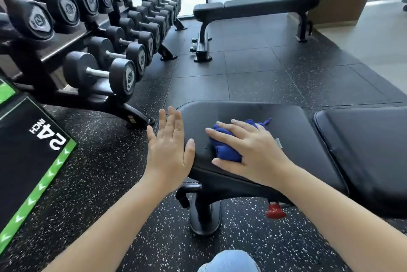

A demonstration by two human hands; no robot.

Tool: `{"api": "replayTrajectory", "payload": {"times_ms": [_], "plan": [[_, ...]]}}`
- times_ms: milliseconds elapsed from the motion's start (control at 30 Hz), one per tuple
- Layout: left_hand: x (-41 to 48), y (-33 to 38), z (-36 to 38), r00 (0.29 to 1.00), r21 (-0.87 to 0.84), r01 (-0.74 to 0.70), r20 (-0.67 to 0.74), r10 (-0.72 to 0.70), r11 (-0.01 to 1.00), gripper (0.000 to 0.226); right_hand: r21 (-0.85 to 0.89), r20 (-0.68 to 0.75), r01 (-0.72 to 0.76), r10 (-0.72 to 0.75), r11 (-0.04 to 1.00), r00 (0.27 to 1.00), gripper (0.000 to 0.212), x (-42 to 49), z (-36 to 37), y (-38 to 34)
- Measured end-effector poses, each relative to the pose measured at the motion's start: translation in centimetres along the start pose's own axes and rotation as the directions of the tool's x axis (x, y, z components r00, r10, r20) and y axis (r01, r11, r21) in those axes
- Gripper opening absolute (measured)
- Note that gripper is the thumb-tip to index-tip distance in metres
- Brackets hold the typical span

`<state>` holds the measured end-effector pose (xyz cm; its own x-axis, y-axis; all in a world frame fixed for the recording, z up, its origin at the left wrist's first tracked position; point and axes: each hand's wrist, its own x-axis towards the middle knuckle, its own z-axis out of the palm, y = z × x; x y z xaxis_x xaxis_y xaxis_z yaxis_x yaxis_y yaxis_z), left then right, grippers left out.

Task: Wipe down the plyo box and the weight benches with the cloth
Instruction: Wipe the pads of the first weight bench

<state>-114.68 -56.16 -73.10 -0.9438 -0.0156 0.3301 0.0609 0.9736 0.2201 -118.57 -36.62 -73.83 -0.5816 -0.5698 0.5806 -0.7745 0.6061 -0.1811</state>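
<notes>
Pale denim over a knee (229, 260) shows at the bottom edge, and from either side two bare forearms reach forward to the near weight bench (253, 117). On its seat pad the right hand (253, 150) lies flat, fingers spread, pressing a bunched blue cloth (226, 148) against the vinyl; the cloth is pinned under the palm rather than pinched, with a loose tail poking out past the fingertips. At the pad's left edge the left hand (169, 146) is open and empty, fingers straight, its thumb touching the rim.

For this step, a good wipe probably means flattening the wad so more fabric meets the pad, then sweeping in overlapping passes along the bench, right out to the rounded edges and down into the seam between seat and back pad. The left hand looks well placed to steady the frame.

This bench runs left to right across the view, its seat end towards the dumbbell rack (92, 36). A second bench (257, 6) stands well apart by the window, lying roughly parallel. Left of the person sits the plyo box (26, 150).
</notes>
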Motion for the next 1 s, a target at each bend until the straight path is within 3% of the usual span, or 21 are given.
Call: {"api": "replayTrajectory", "payload": {"times_ms": [200,300,467,633,833,1000], "plan": [[0.2,-0.2,0.5,0.996,-0.029,0.053,-0.065,-0.055,0.998,0.066,0.009,0.211,-0.137,0.132,0.991,0.968,0.057,9.1,2.4,3.4],[0.2,0.0,0.4,0.994,0.03,0.094,-0.066,-0.092,0.995,0.07,-0.024,0.281,-0.108,0.11,0.994,0.954,0.056,10.7,3.4,4.5],[-0.1,0.8,0.1,0.984,0.147,0.177,-0.053,-0.171,0.973,0.084,0.127,0.104,0.16,-0.174,0.979,0.979,0.062,4.7,1.1,2.8],[-0.5,1.3,-0.5,0.982,0.153,0.191,-0.041,-0.187,0.97,0.086,0.052,0.01,0.296,-0.297,0.954,0.955,0.059,-0.5,-0.5,0.5],[-0.6,-1.3,-1.0,0.987,0.094,0.14,0.071,-0.147,0.986,0.083,0.117,0.107,0.154,-0.166,0.981,0.98,0.061,5.5,1.8,0.2],[-2.6,-4.3,-2.0,0.986,0.156,0.053,0.147,-0.076,0.986,0.092,-0.014,0.283,-0.033,0.036,0.999,0.958,0.057,12.4,4.4,0.0]]}}
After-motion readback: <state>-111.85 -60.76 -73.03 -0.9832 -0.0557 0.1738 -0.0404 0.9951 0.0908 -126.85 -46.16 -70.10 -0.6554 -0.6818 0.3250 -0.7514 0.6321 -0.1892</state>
